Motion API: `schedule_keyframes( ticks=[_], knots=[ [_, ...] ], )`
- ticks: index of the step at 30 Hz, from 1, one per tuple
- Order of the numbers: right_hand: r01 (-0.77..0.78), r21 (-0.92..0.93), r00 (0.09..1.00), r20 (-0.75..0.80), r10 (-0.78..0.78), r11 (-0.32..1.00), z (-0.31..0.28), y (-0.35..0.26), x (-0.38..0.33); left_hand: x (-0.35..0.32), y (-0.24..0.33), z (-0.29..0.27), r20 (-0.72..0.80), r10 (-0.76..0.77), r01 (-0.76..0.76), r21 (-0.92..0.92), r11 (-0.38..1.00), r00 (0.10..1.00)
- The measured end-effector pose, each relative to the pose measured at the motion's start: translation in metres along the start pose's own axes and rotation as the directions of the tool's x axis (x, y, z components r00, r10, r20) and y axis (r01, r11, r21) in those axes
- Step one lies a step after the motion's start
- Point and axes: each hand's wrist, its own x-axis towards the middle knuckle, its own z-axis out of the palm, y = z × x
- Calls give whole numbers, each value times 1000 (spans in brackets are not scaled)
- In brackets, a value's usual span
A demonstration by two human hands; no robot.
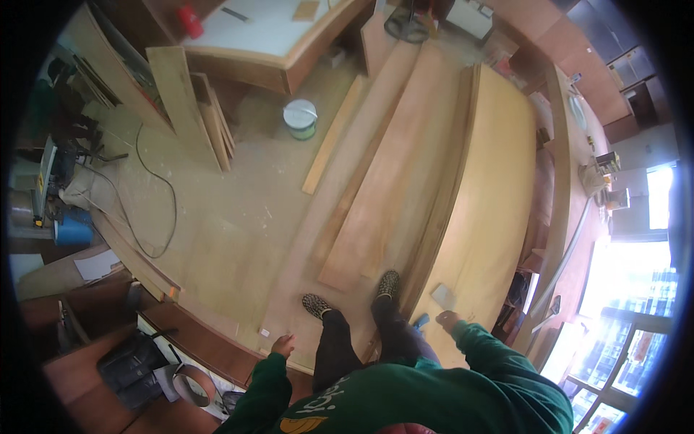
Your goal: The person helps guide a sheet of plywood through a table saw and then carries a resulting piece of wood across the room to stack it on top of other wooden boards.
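Note:
My left hand (284,346) hangs in the air by my left thigh, its fingers loosely apart and holding nothing that shows. At the near end of the stacked wooden panels (486,184), my right hand (450,320) is over the pale top sheet with its fingers curled in. What they hold, if anything, is hidden. Just beyond those fingers lies a small whitish flat piece (442,294); whether they touch it I cannot tell. A small blue object (421,320) sits left of that hand, at the stack's edge.
Long boards (376,195) lie on the floor ahead of my feet. A lidded bucket (300,119) stands near a white-topped table (253,32). Leaning boards (189,108) and a cable (172,206) are at the left. Beside me on the lower left is a black bag (131,365).

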Motion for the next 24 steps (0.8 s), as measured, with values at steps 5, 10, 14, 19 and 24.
schedule_keyframes(
  ticks=[5,10,14,19,24],
  knots=[
    [212,-218,964,-112,-240,953,-7,-6,2,-71,-14,-62,-200,-192,71,-492,868,961],
    [176,-94,963,-190,-192,980,-37,-153,-92,-132,-43,-117,-305,-215,148,-229,962,928],
    [362,-221,884,-227,-409,906,-36,-187,-66,-134,-101,-121,-406,-133,43,-223,974,904],
    [194,-598,856,-284,-432,778,-56,-214,-54,-163,-101,-102,-130,83,3,557,831,988],
    [36,-359,999,46,-20,933,-65,-253,-101,-137,-129,-49,66,89,-110,562,820,994]
  ],
)
